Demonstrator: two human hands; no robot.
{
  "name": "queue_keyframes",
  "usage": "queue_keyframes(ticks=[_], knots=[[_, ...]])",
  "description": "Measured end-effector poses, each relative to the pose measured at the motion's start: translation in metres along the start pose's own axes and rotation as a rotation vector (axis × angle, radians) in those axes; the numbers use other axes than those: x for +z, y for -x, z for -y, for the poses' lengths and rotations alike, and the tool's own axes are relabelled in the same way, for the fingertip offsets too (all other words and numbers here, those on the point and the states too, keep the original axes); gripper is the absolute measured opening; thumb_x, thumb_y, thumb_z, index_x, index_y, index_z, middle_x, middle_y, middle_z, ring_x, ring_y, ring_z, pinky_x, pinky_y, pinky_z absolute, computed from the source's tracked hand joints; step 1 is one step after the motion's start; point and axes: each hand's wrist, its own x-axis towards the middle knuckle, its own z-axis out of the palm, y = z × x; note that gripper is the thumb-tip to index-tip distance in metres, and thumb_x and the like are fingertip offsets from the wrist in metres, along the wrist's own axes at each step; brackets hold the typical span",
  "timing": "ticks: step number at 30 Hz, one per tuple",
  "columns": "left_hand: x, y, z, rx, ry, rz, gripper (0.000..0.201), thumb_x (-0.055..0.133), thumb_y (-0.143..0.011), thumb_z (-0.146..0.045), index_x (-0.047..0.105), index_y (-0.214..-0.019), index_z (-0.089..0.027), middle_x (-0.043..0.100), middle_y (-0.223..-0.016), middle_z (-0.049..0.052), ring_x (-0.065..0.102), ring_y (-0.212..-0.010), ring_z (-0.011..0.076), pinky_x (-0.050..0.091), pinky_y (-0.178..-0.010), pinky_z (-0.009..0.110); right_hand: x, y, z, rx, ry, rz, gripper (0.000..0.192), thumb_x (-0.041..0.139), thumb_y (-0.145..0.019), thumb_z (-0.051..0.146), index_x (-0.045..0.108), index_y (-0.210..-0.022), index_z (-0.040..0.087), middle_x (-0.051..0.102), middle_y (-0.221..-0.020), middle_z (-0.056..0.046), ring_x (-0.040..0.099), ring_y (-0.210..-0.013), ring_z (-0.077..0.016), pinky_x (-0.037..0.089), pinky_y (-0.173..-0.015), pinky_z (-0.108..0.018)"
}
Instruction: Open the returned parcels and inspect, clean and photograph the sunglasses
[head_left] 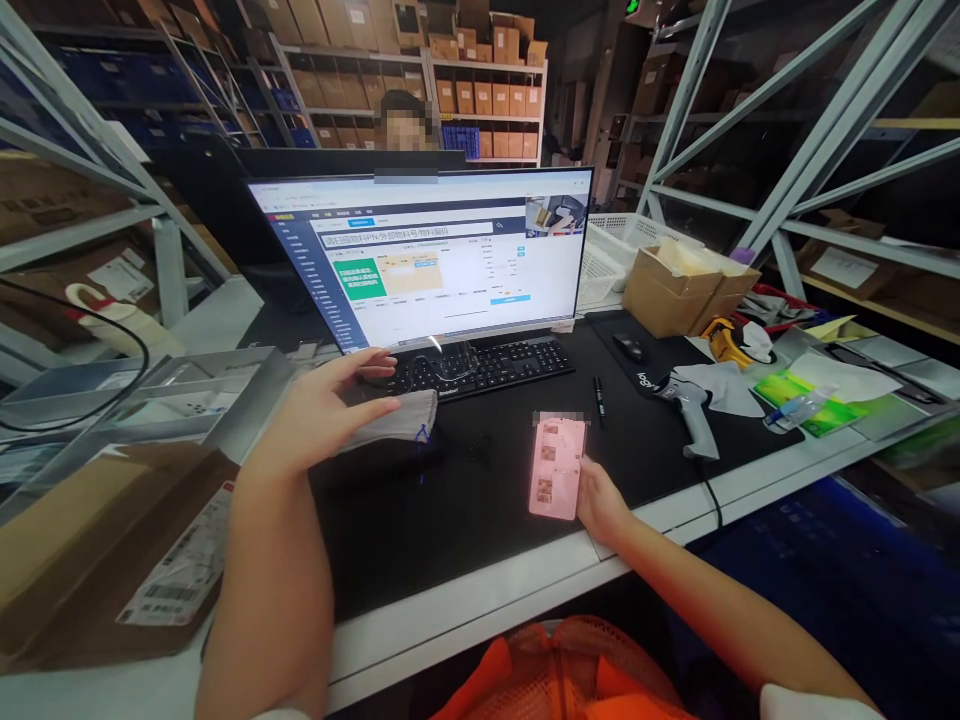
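Observation:
My right hand [602, 505] holds a flat pink rectangular packet [556, 470] by its right edge, above the black desk mat. Small printed code-like squares show on its face; I cannot tell its exact kind. My left hand [330, 400] is at the front left of the monitor, fingers stretched and apart. Beneath its thumb lies a flat grey bag [401, 418] with a blue mark at its corner; whether they touch is unclear. Just beyond the left fingertips is a black keyboard [510, 370], with a clear plastic piece [452, 360] on it.
A lit monitor [450, 270] stands behind the keyboard. To the right are a pen [599, 402], a mouse [628, 347], a barcode scanner [694, 410], and an open carton [664, 295]. A cardboard box [112, 550] sits at left. Another person [405, 125] is behind the monitor.

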Motion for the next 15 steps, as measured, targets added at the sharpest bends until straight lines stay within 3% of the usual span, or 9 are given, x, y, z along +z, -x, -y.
queue_keyframes(ticks=[4, 15], knots=[[0.0004, 0.0001, 0.0003, -0.007, -0.011, -0.001, 0.083, 0.082, -0.069, -0.06, 0.058, -0.138, -0.021, 0.071, -0.123, 0.01, 0.066, -0.116, 0.0308, 0.048, -0.108, 0.048, 0.0025, 0.0026, 0.0009, -0.052, 0.02, -0.004, 0.037, 0.075, -0.069, 0.029, 0.069, -0.106, 0.024, 0.076, -0.113, -0.005, 0.068, -0.108, -0.0315, 0.052, -0.094, -0.049], [-0.0008, -0.0004, -0.0017, 0.008, -0.062, 0.009, 0.077, 0.081, -0.07, -0.06, 0.06, -0.136, -0.025, 0.072, -0.122, 0.007, 0.067, -0.114, 0.0295, 0.05, -0.106, 0.044, 0.0052, 0.0038, 0.0019, -0.063, 0.099, -0.012, 0.055, 0.065, -0.055, 0.013, 0.067, -0.109, 0.024, 0.076, -0.107, -0.004, 0.067, -0.103, -0.0302, 0.052, -0.089, -0.044]])
